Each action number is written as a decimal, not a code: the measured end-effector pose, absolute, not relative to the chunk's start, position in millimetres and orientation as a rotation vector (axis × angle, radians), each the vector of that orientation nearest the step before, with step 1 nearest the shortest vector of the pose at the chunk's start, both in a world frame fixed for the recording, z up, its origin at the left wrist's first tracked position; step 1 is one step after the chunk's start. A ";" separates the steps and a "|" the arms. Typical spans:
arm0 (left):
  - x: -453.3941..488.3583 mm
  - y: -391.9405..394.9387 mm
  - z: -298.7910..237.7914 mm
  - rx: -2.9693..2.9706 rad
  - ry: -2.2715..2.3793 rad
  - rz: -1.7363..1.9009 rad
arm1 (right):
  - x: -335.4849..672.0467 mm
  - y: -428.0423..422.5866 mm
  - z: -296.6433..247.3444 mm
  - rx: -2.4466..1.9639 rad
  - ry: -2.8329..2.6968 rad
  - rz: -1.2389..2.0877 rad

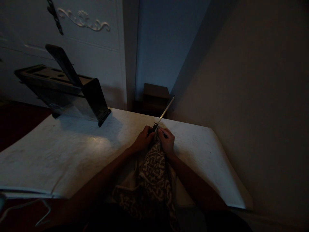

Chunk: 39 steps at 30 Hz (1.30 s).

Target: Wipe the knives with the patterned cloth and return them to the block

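Careful now: I reckon slim pale-metal rod (166, 110) with dark handle (154, 127) could twist if brown-and-cream patterned cloth (153, 164) slips. Rod juts beyond left grip (145, 138) and right grip (167, 139), right of black slotted stand (93, 96) on white marbled tabletop (74, 151). Left closed round handle; right pinching cloth against it.

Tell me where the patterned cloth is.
In the head view, the patterned cloth is at lower centre, between the person's forearms, below the thin metal rod and right of the black stand.
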<state>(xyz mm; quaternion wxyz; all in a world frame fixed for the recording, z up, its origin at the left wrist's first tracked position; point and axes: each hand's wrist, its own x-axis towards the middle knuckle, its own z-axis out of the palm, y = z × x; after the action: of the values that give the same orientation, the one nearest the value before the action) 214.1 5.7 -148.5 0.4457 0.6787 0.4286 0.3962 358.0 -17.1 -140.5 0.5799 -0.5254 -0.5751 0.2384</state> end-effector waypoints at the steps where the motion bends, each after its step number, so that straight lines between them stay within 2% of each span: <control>1: 213.8 6.0 -148.9 1.689 1.070 0.984 | 357.7 -17.3 -140.2 -1.223 -1.349 0.555; 39: 218.4 -11.1 -136.5 1.804 1.275 1.073 | 353.3 -23.9 -131.4 -1.179 -1.542 0.289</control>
<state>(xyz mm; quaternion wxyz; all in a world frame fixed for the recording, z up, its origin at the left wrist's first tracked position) 218.4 -11.1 -136.5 0.3361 0.6917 0.4891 0.4116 353.3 -23.9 -131.4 0.5560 -0.4992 -0.6532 0.1223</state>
